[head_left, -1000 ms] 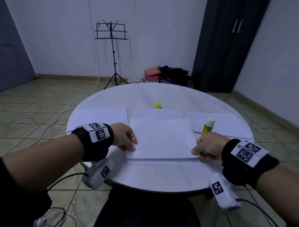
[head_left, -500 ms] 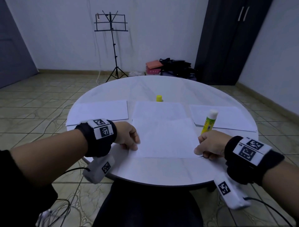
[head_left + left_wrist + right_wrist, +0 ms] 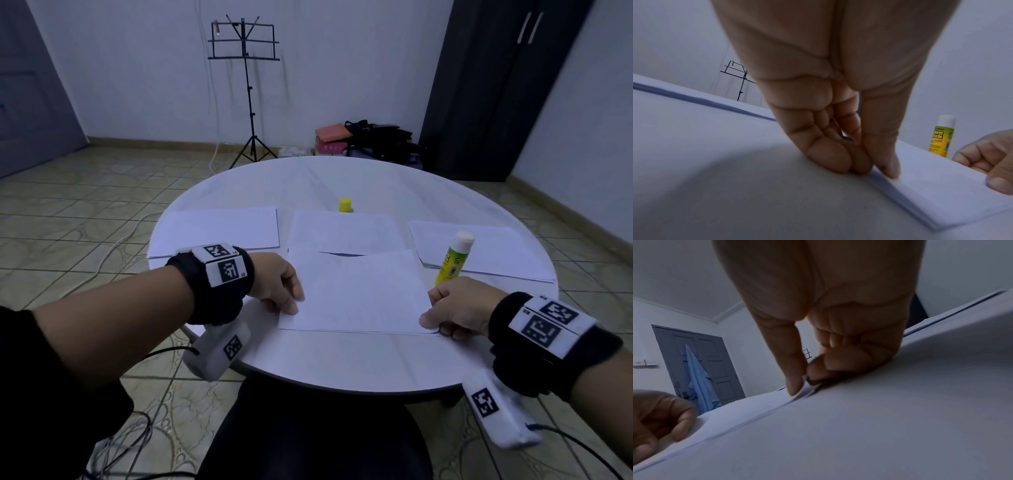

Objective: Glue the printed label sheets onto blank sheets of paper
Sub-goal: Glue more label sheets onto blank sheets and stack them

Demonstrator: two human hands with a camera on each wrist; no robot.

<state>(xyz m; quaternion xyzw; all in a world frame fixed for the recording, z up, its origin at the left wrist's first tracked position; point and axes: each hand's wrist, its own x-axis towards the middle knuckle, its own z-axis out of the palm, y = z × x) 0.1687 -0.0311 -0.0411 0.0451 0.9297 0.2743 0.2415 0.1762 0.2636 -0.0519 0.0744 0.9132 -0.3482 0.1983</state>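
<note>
Sheet in hand (image 3: 356, 291): lying at the near middle of the round white table (image 3: 329, 363), its far edge overlapping another sheet (image 3: 342, 231) and lifting slightly off it (a dark gap is showing there).
Left hand (image 3: 275, 287): pinching the sheet's near left corner; in the left wrist view the thumb is pressing on top of the paper edge and the curled fingers (image 3: 830, 155) are sitting against it at the table.
Right hand (image 3: 455, 305): pinching the near right corner, thumb on top, curled fingers tucking under the edge (right wrist view shows the paper bending up between them).
Print on the sheet: cannot tell, the surface is reading as plain white.
Glue stick (image 3: 454, 258): standing upright, uncapped, just beyond the right hand, at the near edge of the right paper stack (image 3: 493, 250).
Yellow cap (image 3: 345, 205): sitting beyond the far sheet, mid-table.
Left paper stack (image 3: 215, 228): lying flat beyond the left wrist.
Background: music stand (image 3: 245, 92) standing on the tiled floor by the wall; dark wardrobe (image 3: 496, 89) standing at the right.
</note>
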